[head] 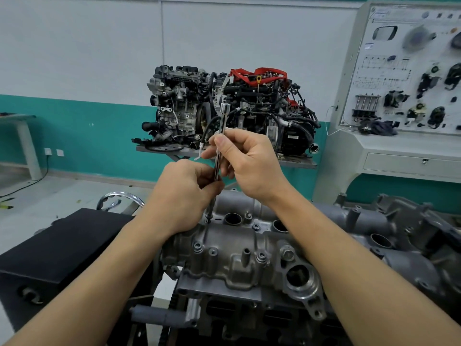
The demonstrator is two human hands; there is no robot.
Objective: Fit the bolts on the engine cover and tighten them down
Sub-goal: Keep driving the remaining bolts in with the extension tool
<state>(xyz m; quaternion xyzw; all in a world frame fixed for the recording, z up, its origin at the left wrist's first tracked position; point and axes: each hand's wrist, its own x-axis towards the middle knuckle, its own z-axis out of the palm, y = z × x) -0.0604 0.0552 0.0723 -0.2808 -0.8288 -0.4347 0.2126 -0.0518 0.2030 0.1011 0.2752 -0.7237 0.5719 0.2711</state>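
Observation:
The grey cast engine cover (232, 260) lies in front of me on the engine. A long chrome driver tool (222, 121) stands nearly upright, its tip set on a bolt (208, 218) near the cover's far left edge. My right hand (245, 163) pinches the shaft high up between thumb and fingers. My left hand (185, 196) grips the shaft lower down, just above the cover. Several other bolts (261, 255) sit in the cover's near bosses.
A black box (62, 248) stands at my left, with a chrome ring (119, 197) behind it. Two engines on a stand (224, 111) sit across the room. A training panel cabinet (404, 78) fills the right. More engine castings (399, 228) lie to the right.

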